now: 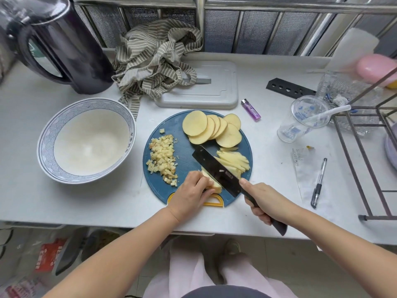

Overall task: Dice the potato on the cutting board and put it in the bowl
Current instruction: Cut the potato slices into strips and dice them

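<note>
On the round dark-blue plastic cutting board (184,147), the left hand (191,194) curls its fingers over stacked pale potato slabs (212,184). The right hand (266,203) grips the black-bladed knife (217,171) by its handle. Small rough dice (163,155) lie on the board's left side, and smooth round slices (211,129) at its far side. The wave-patterned ceramic bowl (64,117) stands just left of the board, and a purple plastic lighter (251,109) lies beyond it.

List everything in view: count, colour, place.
cutting board: one, blue, centre
potato slices: several, yellow, board's back
potato strips: pile, yellow, board's right
diced potato: pile, yellow, board's left
bowl: one, white, left of board
knife: one, black, over board
kettle: one, dark, far left
striped cloth: one, grey, behind board
lighter: one, purple, right of board
cup: one, clear, right
pen: one, black, far right
left grip: holding potato piece, board's front
right grip: on knife handle
</note>
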